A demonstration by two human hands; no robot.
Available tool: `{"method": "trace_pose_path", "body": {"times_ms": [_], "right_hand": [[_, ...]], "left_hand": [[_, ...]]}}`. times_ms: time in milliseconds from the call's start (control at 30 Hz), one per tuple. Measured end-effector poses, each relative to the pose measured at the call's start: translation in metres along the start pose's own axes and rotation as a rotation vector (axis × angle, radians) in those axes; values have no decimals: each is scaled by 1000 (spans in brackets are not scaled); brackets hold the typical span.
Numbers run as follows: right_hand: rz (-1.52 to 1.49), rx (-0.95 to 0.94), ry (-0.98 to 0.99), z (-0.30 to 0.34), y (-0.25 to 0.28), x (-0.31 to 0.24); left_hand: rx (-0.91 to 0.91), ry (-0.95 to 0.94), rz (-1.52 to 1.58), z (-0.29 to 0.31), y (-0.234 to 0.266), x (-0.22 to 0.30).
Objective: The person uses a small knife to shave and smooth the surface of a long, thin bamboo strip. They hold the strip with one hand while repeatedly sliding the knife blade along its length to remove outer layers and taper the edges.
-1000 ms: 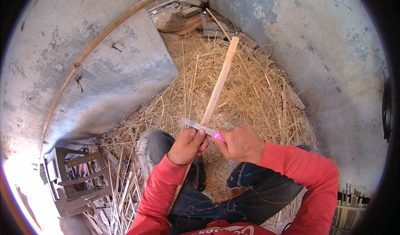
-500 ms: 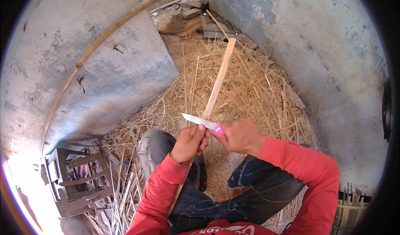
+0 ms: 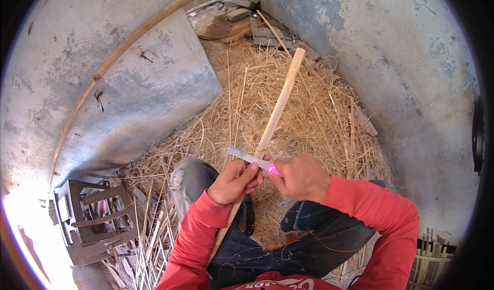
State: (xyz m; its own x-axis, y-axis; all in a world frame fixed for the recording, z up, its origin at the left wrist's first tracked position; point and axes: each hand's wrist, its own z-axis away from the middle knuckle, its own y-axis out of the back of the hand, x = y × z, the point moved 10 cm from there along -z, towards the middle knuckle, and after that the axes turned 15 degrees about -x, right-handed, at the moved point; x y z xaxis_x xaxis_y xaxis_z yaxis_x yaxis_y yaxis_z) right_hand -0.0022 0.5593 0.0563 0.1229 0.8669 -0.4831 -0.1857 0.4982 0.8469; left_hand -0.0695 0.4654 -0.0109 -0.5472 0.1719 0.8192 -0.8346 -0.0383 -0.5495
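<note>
A long pale strip, apparently bamboo [image 3: 280, 102], slants from my lap up over the straw-like heap. My left hand [image 3: 232, 181] is closed around it, with the thumb up by the blade. In my right hand [image 3: 304, 178] is a knife [image 3: 246, 156] with a pink-and-white handle, gripped in a fist. Its blade lies across the strip just beyond my left fingers, tip to the left. The strip's lower part runs under my left wrist and beside my left forearm.
Beyond my knees spreads a heap of shavings [image 3: 319, 120] between two worn grey walls. A curved pole [image 3: 110, 58] arcs at left. A brown broken plastic frame [image 3: 105, 220] stands lower left, beside loose thin strips. Bricks [image 3: 239, 13] lie at the back; bundled sticks [image 3: 431, 264] stand lower right.
The strip's far end has swung slightly to the right. The knife and my right hand have shifted a little toward me and right, and the blade has turned slightly.
</note>
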Motion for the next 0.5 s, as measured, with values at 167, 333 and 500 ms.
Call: {"method": "trace_pose_path", "body": {"times_ms": [167,333,500], "right_hand": [[-17,-7,18,-2,-2,0],[-17,43,1,-2,7,-2],[-10,54,-6,-7,6,3]], "left_hand": [[48,9,50,2,0,1],[218,60,-229,4,9,8],[298,72,-249,6,14,7]]}}
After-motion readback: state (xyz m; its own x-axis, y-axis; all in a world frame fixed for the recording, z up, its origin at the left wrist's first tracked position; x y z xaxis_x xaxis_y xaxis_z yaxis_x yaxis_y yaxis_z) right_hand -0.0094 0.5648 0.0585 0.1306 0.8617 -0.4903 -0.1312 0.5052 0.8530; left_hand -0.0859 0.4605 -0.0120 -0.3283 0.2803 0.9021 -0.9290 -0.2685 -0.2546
